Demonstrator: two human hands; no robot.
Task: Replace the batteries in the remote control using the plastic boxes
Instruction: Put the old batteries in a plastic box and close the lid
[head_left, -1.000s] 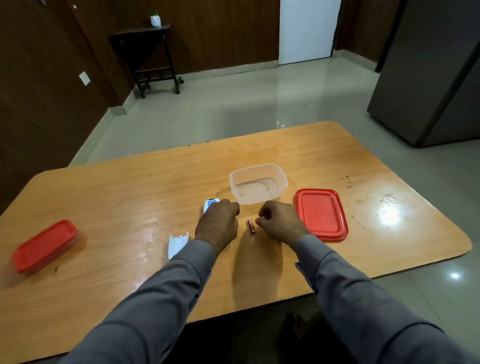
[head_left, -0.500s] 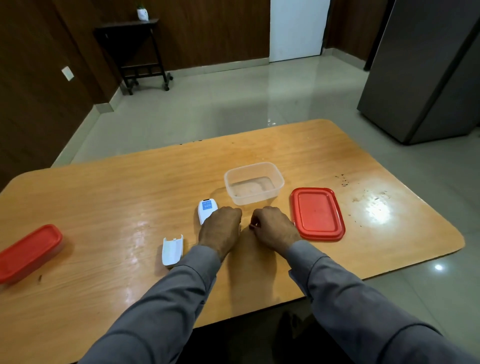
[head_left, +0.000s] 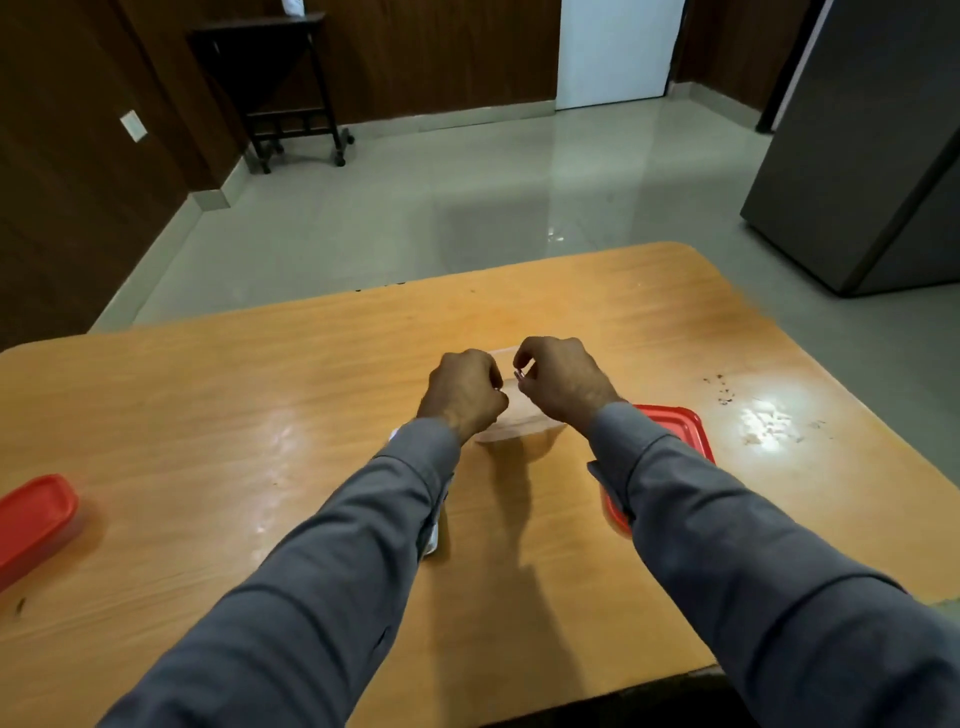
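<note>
Both hands are raised over the clear plastic box (head_left: 511, 423) near the middle of the wooden table (head_left: 260, 395). The right hand (head_left: 563, 382) pinches a small battery (head_left: 518, 375) between thumb and fingertips; only its metallic end shows, pointing left toward the other hand, so its long axis seems to run roughly left to right, though most of it is hidden. The left hand (head_left: 462, 392) has its fingers curled tightly inward, with a small pale glint at the fingertips; whether it holds anything cannot be told. The two hands are near each other, not touching.

The box is translucent, rectangular with rounded corners, and mostly covered by the hands. Just to its right lies a glossy red plastic lid (head_left: 680, 423), a rounded rectangle lying flat, its long axis running away from the person, partly under the right sleeve (head_left: 727, 519). Under the left sleeve (head_left: 363, 519) a sliver of white plastic (head_left: 432, 540) shows; what it is cannot be told from this view. At the left edge sits a second box with a red lid (head_left: 34, 517), closed. The table top is smooth, orange-brown, with glare patches and dark specks on the right.
</note>
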